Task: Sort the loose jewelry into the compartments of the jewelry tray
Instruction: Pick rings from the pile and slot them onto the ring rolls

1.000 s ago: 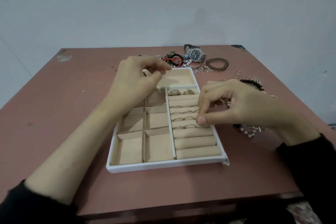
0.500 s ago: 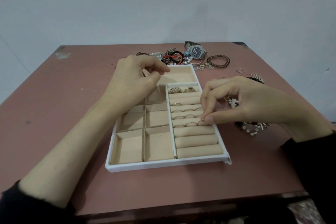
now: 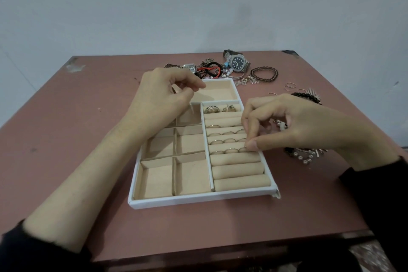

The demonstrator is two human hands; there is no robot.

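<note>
A white jewelry tray [image 3: 198, 200] with beige lining lies in the middle of the table. Its left side has square compartments, its right side padded ring rolls [image 3: 237, 169]. Several thin rings [image 3: 229, 150] sit in the slots between the upper rolls, and two larger ornate rings [image 3: 211, 109] sit in the top slot. My right hand [image 3: 284, 123] pinches a thin ring at the right end of a ring slot, thumb pressed on the roll. My left hand [image 3: 163, 97] hovers over the tray's upper left, fingers curled together; whether it holds anything is hidden.
Loose jewelry lies beyond and right of the tray: a steel watch with a dark dial [image 3: 237, 63], a brown bead bracelet [image 3: 264, 74], red and black hair ties [image 3: 209, 70], thin rings [image 3: 290, 86], a black bead bracelet [image 3: 305, 96] and a pearl piece [image 3: 305, 155].
My right hand has shifted slightly right and lower along the ring slot, still pinching. My left hand has stayed over the tray's upper left.
</note>
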